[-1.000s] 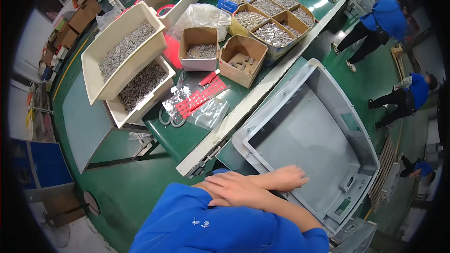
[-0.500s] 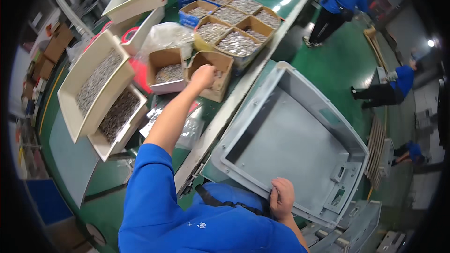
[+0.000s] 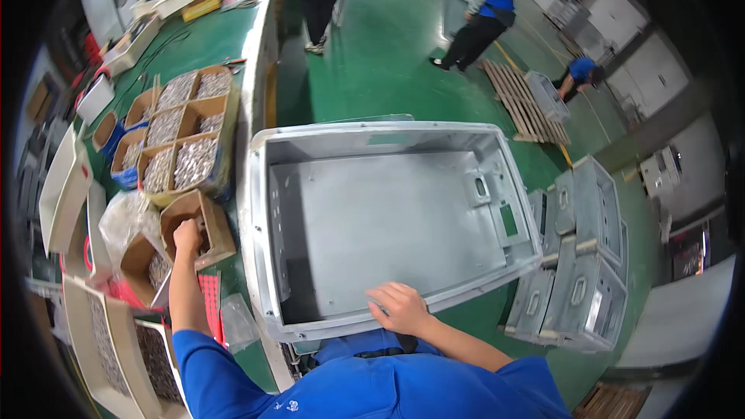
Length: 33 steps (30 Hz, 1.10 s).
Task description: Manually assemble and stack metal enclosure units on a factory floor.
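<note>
Reaching into a cardboard box [image 3: 220, 226], the left hand [image 3: 186, 236] has an indeterminable grip; the right hand [image 3: 400, 308], previously curled at the gray housing [image 3: 396, 217], now extends loosely open.

A second ago this person's arms were crossed; now they are apart. The left hand [image 3: 187, 237], which had been over the casing [image 3: 388, 225], has gone left into the small carton [image 3: 220, 225], its fingertips hidden. The right hand [image 3: 400, 306] has left the other forearm [image 3: 188, 295] and, curled at the casing's near side half a second ago, now loosely stretches its fingers there. The person has turned right, bringing the stack [image 3: 586, 279] at right more fully into sight. The far worker [image 3: 320, 0], in stride earlier, has feet closer together.
</note>
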Each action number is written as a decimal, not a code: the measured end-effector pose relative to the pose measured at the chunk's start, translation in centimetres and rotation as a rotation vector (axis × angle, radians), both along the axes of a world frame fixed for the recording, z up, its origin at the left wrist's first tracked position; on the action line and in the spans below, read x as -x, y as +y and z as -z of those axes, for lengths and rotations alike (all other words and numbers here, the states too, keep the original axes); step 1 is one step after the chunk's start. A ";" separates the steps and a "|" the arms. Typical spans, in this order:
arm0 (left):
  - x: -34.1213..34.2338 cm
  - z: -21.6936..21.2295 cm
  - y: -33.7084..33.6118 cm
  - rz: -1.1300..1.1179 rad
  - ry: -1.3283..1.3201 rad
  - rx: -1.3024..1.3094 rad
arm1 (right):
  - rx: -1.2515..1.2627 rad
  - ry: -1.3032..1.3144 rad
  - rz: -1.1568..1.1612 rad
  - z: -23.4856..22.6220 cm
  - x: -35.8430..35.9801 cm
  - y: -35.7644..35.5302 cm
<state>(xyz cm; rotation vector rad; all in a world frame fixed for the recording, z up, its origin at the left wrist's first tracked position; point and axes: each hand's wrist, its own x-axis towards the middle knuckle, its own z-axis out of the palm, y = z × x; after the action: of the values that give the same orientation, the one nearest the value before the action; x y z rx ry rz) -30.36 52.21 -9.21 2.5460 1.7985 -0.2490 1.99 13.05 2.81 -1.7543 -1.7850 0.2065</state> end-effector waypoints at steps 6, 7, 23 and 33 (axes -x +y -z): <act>-0.2 -6.1 -1.6 -0.034 -0.672 -0.242 | 0.088 0.256 0.028 -0.5 -0.4 -0.5; -1.8 -8.4 -3.3 -0.041 -0.850 -0.174 | 0.049 0.335 0.036 -0.4 -0.5 -0.4; -31.8 -15.7 -37.1 0.064 -1.700 0.940 | -0.077 0.380 -0.285 -5.8 -16.6 -4.6; -42.9 -12.4 -45.8 0.334 -1.039 0.377 | -0.308 1.071 0.480 -1.8 -45.3 -9.1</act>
<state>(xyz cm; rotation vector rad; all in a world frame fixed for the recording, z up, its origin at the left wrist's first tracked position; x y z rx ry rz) 12.57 6.43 3.23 2.0320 0.8406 0.5749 47.31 3.91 4.63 -1.3625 -0.5789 0.5124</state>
